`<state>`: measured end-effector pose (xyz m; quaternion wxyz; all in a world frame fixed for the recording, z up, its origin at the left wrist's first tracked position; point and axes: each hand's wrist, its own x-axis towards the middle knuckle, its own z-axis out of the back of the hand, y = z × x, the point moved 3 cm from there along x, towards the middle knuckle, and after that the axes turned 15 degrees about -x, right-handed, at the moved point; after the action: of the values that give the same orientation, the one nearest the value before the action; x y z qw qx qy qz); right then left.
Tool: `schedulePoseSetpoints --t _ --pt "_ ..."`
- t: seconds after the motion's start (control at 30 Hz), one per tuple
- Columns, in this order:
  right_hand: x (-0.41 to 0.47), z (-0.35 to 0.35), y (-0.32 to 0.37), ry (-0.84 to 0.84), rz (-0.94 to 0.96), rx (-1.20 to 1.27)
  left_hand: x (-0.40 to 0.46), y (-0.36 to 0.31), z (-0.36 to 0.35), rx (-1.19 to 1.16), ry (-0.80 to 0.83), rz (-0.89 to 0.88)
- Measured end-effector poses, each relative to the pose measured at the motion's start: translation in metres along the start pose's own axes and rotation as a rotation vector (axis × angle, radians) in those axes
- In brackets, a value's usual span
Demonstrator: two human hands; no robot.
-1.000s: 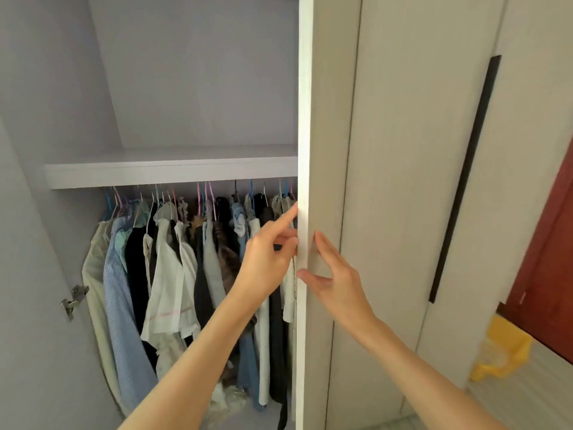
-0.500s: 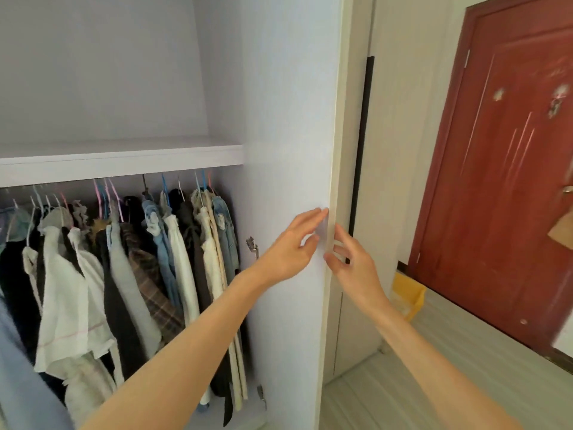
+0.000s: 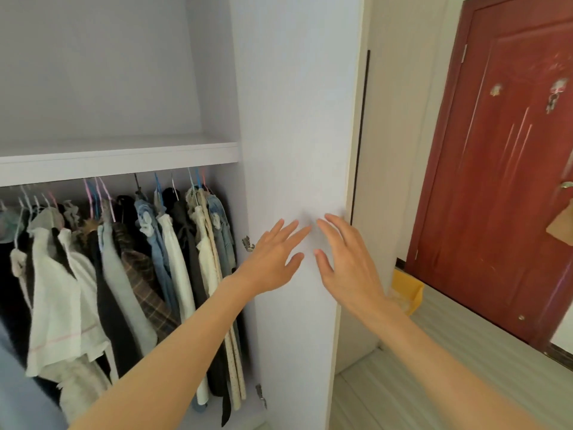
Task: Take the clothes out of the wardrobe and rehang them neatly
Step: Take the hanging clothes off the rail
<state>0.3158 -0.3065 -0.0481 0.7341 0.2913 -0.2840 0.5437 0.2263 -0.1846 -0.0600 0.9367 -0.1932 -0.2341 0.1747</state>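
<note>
The clothes [image 3: 130, 274] are hanging in a crowded row under the white shelf [image 3: 117, 156] inside the open wardrobe: white and cream tops, a pale grey piece, a brown plaid shirt, faded blue denim, and several black garments. They are hanging on thin wire hangers [image 3: 99, 193] in pink, blue and white, whose hooks are reaching up behind the shelf's front edge. Each garment is hanging with its long axis vertical, collar up and hem down, and the row itself is running left to right across the compartment.

The wardrobe door [image 3: 297, 150] is standing open to the right of the clothes, showing its pale inner face. The left hand [image 3: 273, 259] and the right hand [image 3: 344, 262] are both reaching to that face with fingers straight and spread, each grip wide and holding nothing. A red door [image 3: 508, 181] is standing further right, with a yellow bin [image 3: 409, 290] on the floor [image 3: 465, 352] beside it.
</note>
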Motion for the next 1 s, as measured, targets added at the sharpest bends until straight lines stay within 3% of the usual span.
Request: schedulePoseSetpoints --t 0.27,0.5,0.77,1.0 --pt "0.006 -0.090 0.081 0.209 0.264 -0.086 -0.105 0.102 0.031 0.056 -0.150 0.261" --pt "0.020 -0.170 0.185 0.359 0.495 0.042 -0.220 0.196 0.075 0.128 -0.288 0.665" --pt "0.050 -0.251 0.320 0.341 0.671 0.168 -0.300 0.293 0.135 0.116 -0.477 0.857" --pt "0.059 -0.320 0.404 0.415 0.757 0.222 -0.352 0.366 0.162 0.121 -0.514 1.011"
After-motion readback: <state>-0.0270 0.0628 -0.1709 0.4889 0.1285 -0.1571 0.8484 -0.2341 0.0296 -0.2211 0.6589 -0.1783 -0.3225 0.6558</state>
